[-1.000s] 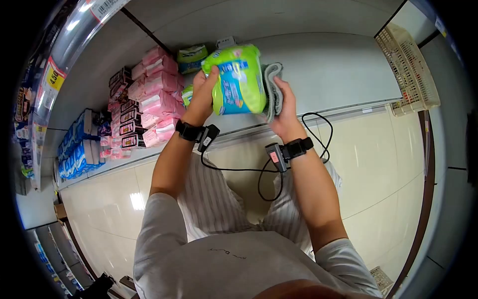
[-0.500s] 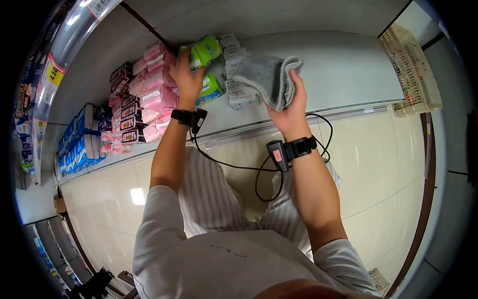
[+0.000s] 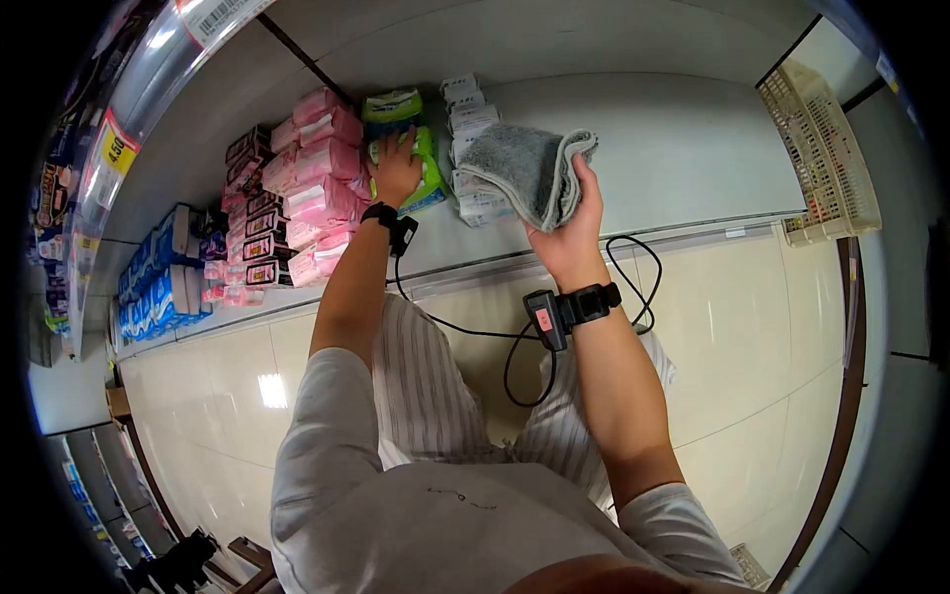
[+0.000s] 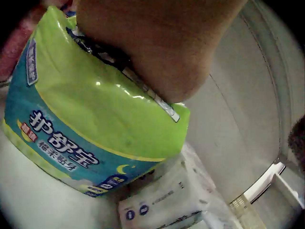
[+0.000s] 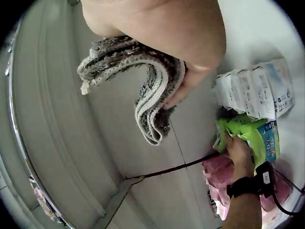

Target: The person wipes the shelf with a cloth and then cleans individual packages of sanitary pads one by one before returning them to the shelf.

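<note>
My left hand (image 3: 398, 176) rests with fingers stretched over the top of a green and blue sanitary pad pack (image 3: 430, 178), which stands on the shelf. Its printed front shows large in the left wrist view, the pack (image 4: 105, 114) lying below the hand. A second green pack (image 3: 391, 107) sits just behind it. In my right hand (image 3: 579, 228) is a folded grey cleaning cloth (image 3: 524, 163) with a pale stitched edge; the thumb lies along its outer fold. The cloth is held in front of a row of white packs (image 3: 475, 129).
Pink packs (image 3: 322, 203) are stacked directly left of the green ones, with blue packs (image 3: 163, 287) farther left. A cream plastic basket (image 3: 821, 158) stands at the shelf's right end. Black cable (image 3: 475, 335) runs between the wrist cameras. The shelf's front edge (image 3: 693, 226) borders the tiled floor.
The left hand first held a green pack up beside the cloth, then brought it left to the shelf, where the hand now lies on it. The right hand keeps holding the cloth.
</note>
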`<move>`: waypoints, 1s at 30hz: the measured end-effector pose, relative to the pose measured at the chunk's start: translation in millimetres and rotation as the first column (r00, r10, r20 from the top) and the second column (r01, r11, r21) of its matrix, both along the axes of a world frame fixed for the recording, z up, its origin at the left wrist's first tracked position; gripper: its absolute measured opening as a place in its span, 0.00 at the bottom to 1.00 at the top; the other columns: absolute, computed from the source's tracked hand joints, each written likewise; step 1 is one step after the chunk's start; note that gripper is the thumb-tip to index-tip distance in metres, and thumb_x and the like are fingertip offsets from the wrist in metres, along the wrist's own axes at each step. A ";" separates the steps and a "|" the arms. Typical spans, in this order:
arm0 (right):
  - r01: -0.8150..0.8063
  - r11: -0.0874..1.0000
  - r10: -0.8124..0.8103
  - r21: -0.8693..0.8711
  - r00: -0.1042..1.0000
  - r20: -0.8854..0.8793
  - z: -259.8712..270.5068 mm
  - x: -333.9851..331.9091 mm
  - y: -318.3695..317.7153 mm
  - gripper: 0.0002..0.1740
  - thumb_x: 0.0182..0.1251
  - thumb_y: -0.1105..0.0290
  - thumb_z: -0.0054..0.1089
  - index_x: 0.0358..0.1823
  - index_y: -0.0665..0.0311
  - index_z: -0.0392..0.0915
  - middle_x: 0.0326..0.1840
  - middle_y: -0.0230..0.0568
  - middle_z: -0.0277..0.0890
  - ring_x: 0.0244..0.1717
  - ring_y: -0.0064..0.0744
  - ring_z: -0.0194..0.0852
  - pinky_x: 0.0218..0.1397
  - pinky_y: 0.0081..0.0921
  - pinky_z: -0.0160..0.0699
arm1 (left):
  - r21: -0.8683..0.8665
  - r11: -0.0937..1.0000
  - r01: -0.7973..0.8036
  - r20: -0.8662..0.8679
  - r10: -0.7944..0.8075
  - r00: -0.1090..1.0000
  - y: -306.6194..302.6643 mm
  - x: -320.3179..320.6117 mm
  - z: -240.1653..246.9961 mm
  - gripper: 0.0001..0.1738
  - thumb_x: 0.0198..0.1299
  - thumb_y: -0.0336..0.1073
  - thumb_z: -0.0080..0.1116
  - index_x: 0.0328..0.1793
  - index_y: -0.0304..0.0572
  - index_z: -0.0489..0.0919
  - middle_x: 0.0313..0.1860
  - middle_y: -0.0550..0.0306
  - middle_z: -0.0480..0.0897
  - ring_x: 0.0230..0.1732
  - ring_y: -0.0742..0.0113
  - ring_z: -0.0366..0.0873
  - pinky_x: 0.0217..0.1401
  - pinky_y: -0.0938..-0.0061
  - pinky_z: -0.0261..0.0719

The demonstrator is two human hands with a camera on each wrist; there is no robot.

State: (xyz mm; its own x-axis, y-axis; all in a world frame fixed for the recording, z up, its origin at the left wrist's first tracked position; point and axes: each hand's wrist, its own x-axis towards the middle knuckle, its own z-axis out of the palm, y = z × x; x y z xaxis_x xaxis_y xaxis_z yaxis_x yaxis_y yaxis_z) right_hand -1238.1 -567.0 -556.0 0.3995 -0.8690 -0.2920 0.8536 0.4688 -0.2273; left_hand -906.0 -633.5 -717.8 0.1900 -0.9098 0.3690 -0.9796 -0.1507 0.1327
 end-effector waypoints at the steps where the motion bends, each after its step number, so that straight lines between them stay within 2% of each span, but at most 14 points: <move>1: 0.002 1.000 -0.002 0.000 1.000 0.002 0.1 -0.2 -0.4 0.24 0.72 0.52 0.55 0.61 0.57 0.77 0.61 0.38 0.79 0.63 0.40 0.76 0.69 0.37 0.72 | 0.011 1.000 -0.016 -0.001 0.016 1.000 -1.1 -1.4 0.6 0.36 0.62 0.51 0.51 0.79 0.65 0.66 0.76 0.49 0.65 0.77 0.38 0.54 0.71 0.25 0.50; 3: -0.012 1.000 0.012 0.004 1.000 0.019 -0.3 -0.8 -0.9 0.23 0.72 0.52 0.55 0.61 0.57 0.77 0.62 0.39 0.79 0.62 0.40 0.76 0.69 0.37 0.73 | 0.025 0.999 -0.031 0.000 0.031 1.000 -2.1 -3.4 -0.5 0.36 0.63 0.55 0.51 0.79 0.64 0.66 0.77 0.46 0.64 0.79 0.36 0.51 0.72 0.25 0.49; 5: -0.014 1.000 0.014 -0.001 0.999 0.029 -3.3 -0.4 -1.6 0.23 0.72 0.52 0.55 0.60 0.57 0.77 0.62 0.39 0.79 0.62 0.40 0.76 0.68 0.38 0.73 | -0.088 0.990 -0.110 0.055 0.115 0.992 -0.1 -5.0 -4.3 0.39 0.64 0.65 0.49 0.79 0.65 0.66 0.79 0.41 0.61 0.80 0.33 0.49 0.74 0.29 0.50; 9: -0.011 1.000 0.011 -0.006 0.999 0.044 -6.4 0.3 -2.0 0.23 0.72 0.52 0.54 0.60 0.57 0.77 0.61 0.39 0.79 0.62 0.40 0.76 0.68 0.38 0.73 | -0.045 0.992 -0.118 0.064 0.121 0.991 -0.6 -4.9 1.8 0.41 0.62 0.70 0.47 0.78 0.65 0.67 0.80 0.39 0.59 0.79 0.31 0.51 0.75 0.33 0.52; 11: -0.007 1.000 0.007 0.006 1.000 0.016 -4.8 0.1 -1.7 0.24 0.72 0.50 0.53 0.61 0.57 0.77 0.61 0.40 0.79 0.62 0.41 0.76 0.67 0.40 0.74 | 0.175 0.974 -0.145 -0.037 0.153 0.988 8.3 -24.0 36.7 0.38 0.63 0.69 0.47 0.77 0.67 0.69 0.78 0.38 0.62 0.77 0.32 0.55 0.74 0.34 0.55; 12: -0.002 1.000 0.002 0.017 1.000 -0.013 -3.7 0.1 -2.3 0.25 0.72 0.48 0.53 0.61 0.56 0.76 0.62 0.40 0.78 0.62 0.43 0.76 0.66 0.43 0.74 | 0.168 0.975 -0.145 -0.036 0.154 0.987 4.3 -21.8 35.5 0.38 0.63 0.69 0.47 0.77 0.67 0.69 0.78 0.38 0.62 0.77 0.32 0.55 0.74 0.34 0.55; 15: 0.005 0.999 -0.007 0.041 0.999 0.048 1.6 -4.2 -0.4 0.22 0.72 0.51 0.54 0.59 0.57 0.78 0.60 0.38 0.80 0.61 0.40 0.77 0.68 0.38 0.73 | 0.101 0.980 -0.173 0.016 0.172 0.985 -19.4 -10.2 26.2 0.37 0.63 0.65 0.50 0.75 0.59 0.71 0.74 0.39 0.68 0.75 0.35 0.60 0.73 0.37 0.58; 18: -0.002 1.000 0.001 0.023 0.999 0.049 0.5 -10.3 0.2 0.22 0.72 0.51 0.55 0.58 0.57 0.78 0.59 0.37 0.80 0.61 0.40 0.77 0.68 0.38 0.74 | 0.071 0.995 -0.064 0.170 0.051 0.984 -58.0 29.8 20.5 0.34 0.63 0.57 0.53 0.72 0.49 0.72 0.69 0.40 0.74 0.72 0.39 0.65 0.72 0.43 0.63; 20: 0.004 1.000 -0.004 0.012 1.000 0.012 -4.0 -12.6 -3.6 0.25 0.72 0.49 0.53 0.60 0.56 0.77 0.61 0.39 0.79 0.62 0.42 0.76 0.67 0.41 0.74 | -0.107 0.993 0.047 0.357 -0.006 0.934 -74.3 43.0 35.6 0.29 0.63 0.49 0.55 0.67 0.42 0.75 0.64 0.41 0.78 0.68 0.41 0.71 0.69 0.48 0.70; 21: 0.007 1.000 -0.007 0.007 1.000 -0.020 -4.8 -14.8 -4.9 0.27 0.72 0.47 0.52 0.62 0.56 0.76 0.63 0.41 0.77 0.63 0.45 0.75 0.67 0.44 0.73 | -0.114 0.992 0.050 0.356 -0.006 0.934 -85.6 56.1 35.5 0.29 0.63 0.49 0.55 0.67 0.42 0.75 0.64 0.41 0.78 0.68 0.41 0.71 0.69 0.48 0.70; 23: 0.019 1.000 -0.019 0.001 0.999 -0.043 -3.0 -18.7 -6.0 0.28 0.71 0.46 0.51 0.63 0.56 0.75 0.64 0.41 0.77 0.64 0.45 0.74 0.67 0.44 0.72 | 0.040 0.999 0.022 0.141 -0.027 0.990 -105.7 85.4 26.3 0.25 0.64 0.42 0.52 0.65 0.42 0.75 0.61 0.39 0.79 0.63 0.40 0.76 0.63 0.49 0.76; 27: 0.047 0.999 -0.048 -0.021 0.996 -0.071 -6.8 -23.2 -8.7 0.29 0.71 0.44 0.51 0.64 0.55 0.75 0.65 0.40 0.76 0.65 0.44 0.73 0.68 0.44 0.71 | 0.098 0.993 0.066 0.201 -0.085 0.976 -110.6 105.9 22.2 0.21 0.64 0.38 0.50 0.62 0.41 0.77 0.57 0.38 0.81 0.60 0.40 0.79 0.59 0.48 0.79; 29: 0.058 0.998 -0.060 -0.031 0.995 -0.085 -8.0 -23.7 -9.3 0.29 0.70 0.44 0.51 0.64 0.54 0.75 0.64 0.39 0.76 0.65 0.44 0.74 0.67 0.44 0.72 | 0.218 0.970 -0.111 0.098 0.091 0.991 -112.7 100.4 23.9 0.18 0.64 0.36 0.49 0.57 0.41 0.79 0.53 0.38 0.83 0.59 0.41 0.80 0.57 0.47 0.80; 30: 0.064 0.997 -0.067 -0.033 0.994 -0.084 -11.4 -22.9 -10.4 0.29 0.70 0.44 0.51 0.64 0.54 0.75 0.64 0.39 0.76 0.65 0.44 0.74 0.67 0.44 0.72 | 0.216 0.971 -0.105 0.099 0.085 0.991 -116.1 105.7 17.6 0.18 0.64 0.36 0.49 0.57 0.41 0.79 0.53 0.38 0.83 0.59 0.41 0.80 0.57 0.47 0.80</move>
